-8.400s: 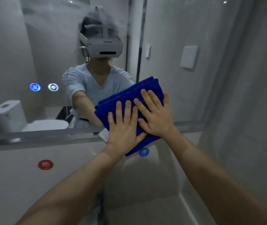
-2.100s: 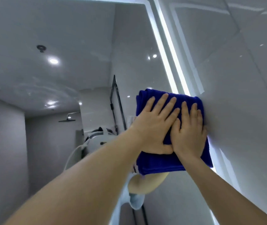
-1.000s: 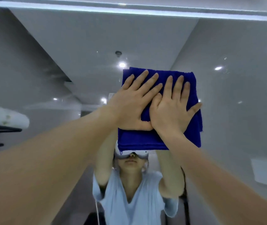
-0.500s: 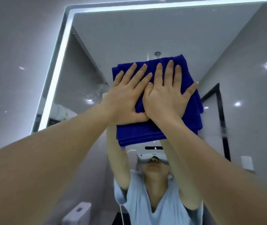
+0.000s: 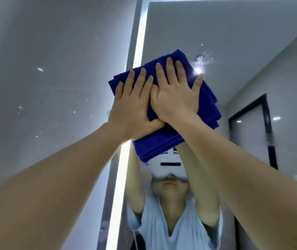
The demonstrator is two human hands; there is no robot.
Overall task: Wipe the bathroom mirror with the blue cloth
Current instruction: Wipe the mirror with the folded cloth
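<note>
1. Both hands are flat and spread, fingers straight, pressing the blue cloth (image 5: 159, 145) against the mirror (image 5: 234, 42); neither curls around it.
2. Left hand (image 5: 133, 109) lies on the cloth's left half, fingertips near its upper left edge. Right hand (image 5: 175, 94) lies just beside it, higher up, and the two touch along their inner sides. The left thumb reaches under the right wrist.
3. Folded into several thick layers, the cloth sits tilted, one corner pointing up and one down. Blue shows on all sides of the hands, widest below the wrists.
4. Its left corner lies over the lit strip (image 5: 138, 38) that runs down the mirror's left edge and reaches the grey wall tile (image 5: 53, 69) beside it.
5. Just beyond the cloth's top right corner, a patch of smears and droplets (image 5: 201, 58) sits on the glass, next to a bright spot of reflected light.
6. Above and to the right of the cloth, the glass runs on open to the lit top edge.
7. Below the cloth, the mirror shows the person's reflection (image 5: 169, 222) in a pale blue shirt and a white headset (image 5: 169, 168), both arms raised.
8. At the right, the glass reflects a dark door frame (image 5: 268, 127).
</note>
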